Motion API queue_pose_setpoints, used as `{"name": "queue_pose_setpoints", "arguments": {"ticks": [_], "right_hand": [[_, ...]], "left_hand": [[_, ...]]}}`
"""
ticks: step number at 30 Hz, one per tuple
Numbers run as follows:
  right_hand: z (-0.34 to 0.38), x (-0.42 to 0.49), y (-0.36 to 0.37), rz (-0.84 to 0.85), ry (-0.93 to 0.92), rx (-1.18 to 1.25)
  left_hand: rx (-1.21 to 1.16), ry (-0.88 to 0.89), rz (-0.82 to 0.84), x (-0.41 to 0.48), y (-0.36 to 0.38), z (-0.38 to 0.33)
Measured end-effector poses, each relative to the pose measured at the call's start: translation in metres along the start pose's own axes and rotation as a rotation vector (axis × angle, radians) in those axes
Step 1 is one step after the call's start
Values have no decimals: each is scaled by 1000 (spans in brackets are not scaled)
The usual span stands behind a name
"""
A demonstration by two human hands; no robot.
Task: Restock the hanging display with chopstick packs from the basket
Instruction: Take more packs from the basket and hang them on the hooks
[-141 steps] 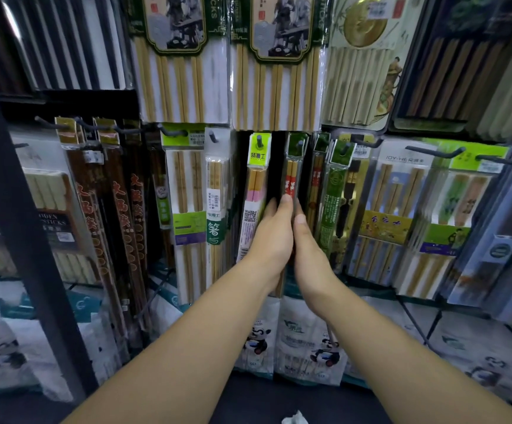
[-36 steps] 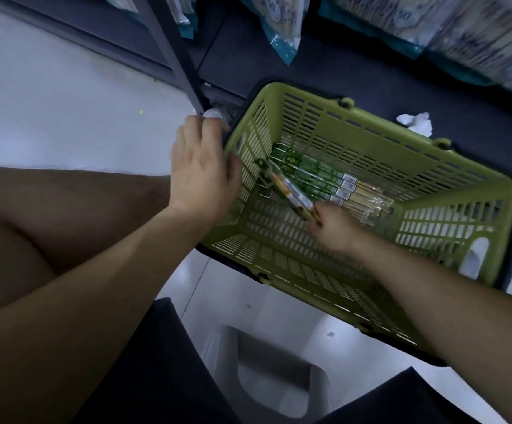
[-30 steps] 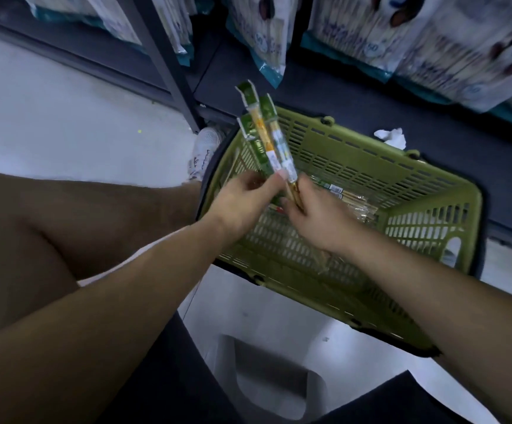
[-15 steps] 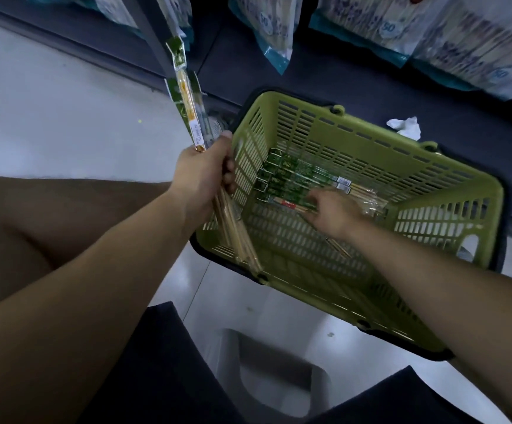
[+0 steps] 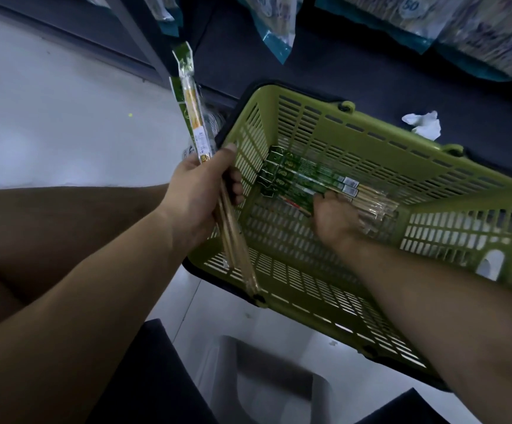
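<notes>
Chopstick packs (image 5: 306, 180) lie on the basket (image 5: 432, 169) floor, long axis left to right, directly under the right hand (image 5: 334, 217), its grip hidden, while the left hand (image 5: 199, 194) clutches a bundle (image 5: 191, 117) upright outside the rim.

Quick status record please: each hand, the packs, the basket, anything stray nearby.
left hand: grips held packs, upright
right hand: inside basket, on loose packs; grip unclear
loose packs: several, lying flat on basket floor
stray: tissue on shelf base behind basket
</notes>
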State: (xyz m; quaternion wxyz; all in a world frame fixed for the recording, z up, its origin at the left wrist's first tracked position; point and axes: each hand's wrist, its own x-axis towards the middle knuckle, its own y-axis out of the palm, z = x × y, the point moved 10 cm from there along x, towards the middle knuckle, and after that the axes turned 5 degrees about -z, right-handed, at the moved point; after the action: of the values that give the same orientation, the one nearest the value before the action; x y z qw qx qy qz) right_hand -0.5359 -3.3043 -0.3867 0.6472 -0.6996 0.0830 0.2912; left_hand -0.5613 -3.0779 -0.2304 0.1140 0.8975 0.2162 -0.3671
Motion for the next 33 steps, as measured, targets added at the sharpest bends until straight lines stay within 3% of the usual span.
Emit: {"name": "queue_pose_setpoints", "arguments": {"ticks": [5,15,21,29,33], "right_hand": [[-6,-5,1,12,18,100],[-11,-10,7,18,31,69],[-20,-14,-7,13,53,183],[-3,-41,-90,2,117,871],[27,-63,-160,-113,49,1044]], "left_hand": [[-35,-8,64,-8,5,6],[-50,-24,35,-9,1,9],[-84,-46,36,-10,4,11],[-13,-50,52,-22,22,10],[-1,-62,103,-37,39,5]]}}
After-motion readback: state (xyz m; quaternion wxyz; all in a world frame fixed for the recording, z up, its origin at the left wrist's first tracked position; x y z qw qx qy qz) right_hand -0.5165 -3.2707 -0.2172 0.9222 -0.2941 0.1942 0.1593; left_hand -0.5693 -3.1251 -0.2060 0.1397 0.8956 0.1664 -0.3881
